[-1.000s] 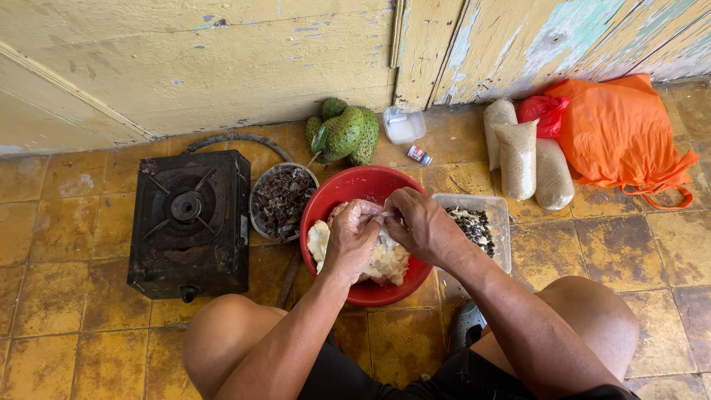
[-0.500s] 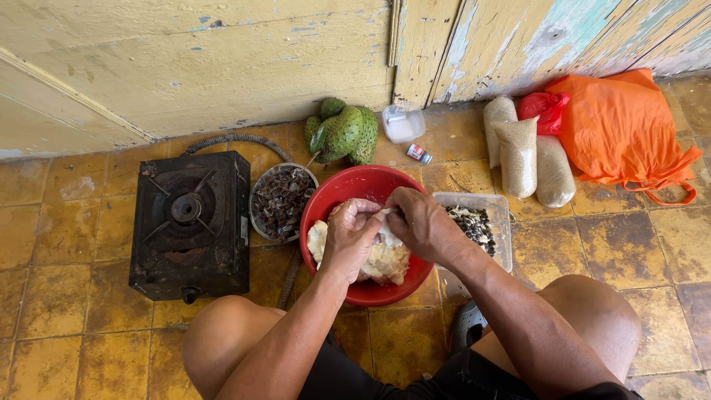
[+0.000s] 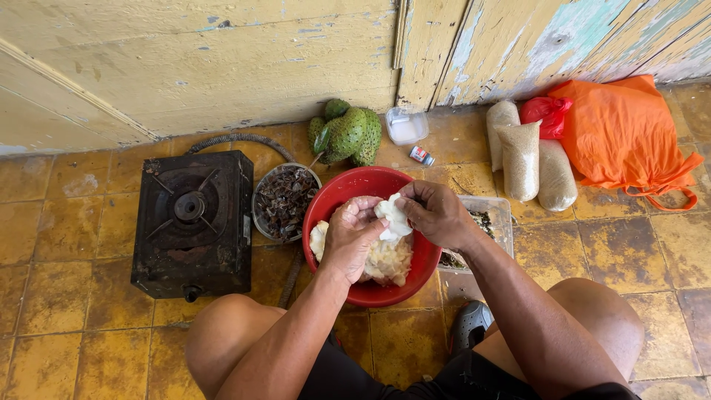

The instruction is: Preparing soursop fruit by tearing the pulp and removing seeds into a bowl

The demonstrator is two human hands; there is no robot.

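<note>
Both hands work over the round red plastic bowl (image 3: 368, 185) that sits on the yellow tiled floor (image 3: 67, 333) between the person's knees. The left hand (image 3: 354, 235) is curled closed around a lump of white, fibrous fruit pulp (image 3: 392, 215), and the right hand (image 3: 437, 213) pinches the same lump from the two o'clock side, thumb and fingers shut on it. More of the pale pulp lies heaped in the bowl just beneath the hands.

To do this well, I judge that the lump should stay low over the bowl so loose bits drop back in, and the pull should be gentle, since the flesh looks soft and slippery.

At nine o'clock from the bowl, touching its rim, stands a small round dish of dark seeds (image 3: 285, 200); beyond it sits a black single-burner gas stove (image 3: 194, 215). At twelve o'clock lies a green spiky fruit (image 3: 346, 135) against the wall. A clear rectangular plastic tub (image 3: 492, 226) rests at three o'clock, partly hidden by the right forearm.
</note>
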